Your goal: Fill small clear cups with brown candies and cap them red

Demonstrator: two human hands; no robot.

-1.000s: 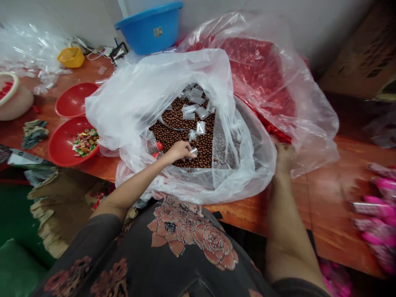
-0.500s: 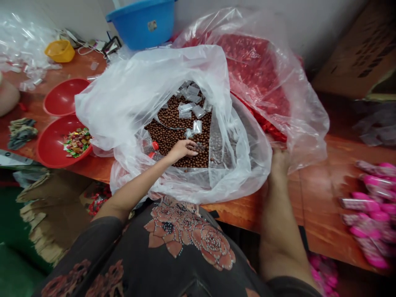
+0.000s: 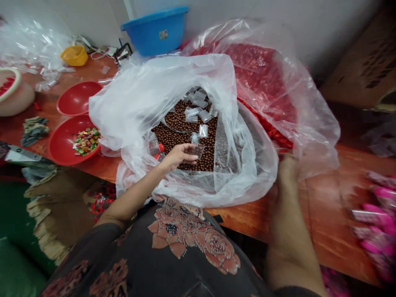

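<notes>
Over a mass of small brown balls (image 3: 176, 130), my left hand (image 3: 179, 156) pinches a small clear plastic sleeve (image 3: 199, 152) between thumb and fingers. The balls lie inside a large, open white plastic bag (image 3: 167, 74). Several more clear sleeves (image 3: 203, 130) rest on top of them, toward the back. Two red-capped clear containers (image 3: 161, 147) sit at the bag's left inner side. My right hand (image 3: 287, 163) is at the front edge of a clear bag of red pieces (image 3: 262, 74); its fingers are hidden by plastic and blur.
On the left stand two red bowls (image 3: 74, 98), the nearer holding wrapped candies (image 3: 86, 141), plus a cloth (image 3: 34, 131) and a white tub (image 3: 17, 93). A blue basin (image 3: 154, 33) is at the back. Pink-capped tubes (image 3: 374, 214) lie at the right of the orange table (image 3: 321, 198).
My left hand held a clear sleeve a second ago, then reached over the balls with fingers more extended. Now it holds a clear sleeve flat. My right hand stays by the red bag.
</notes>
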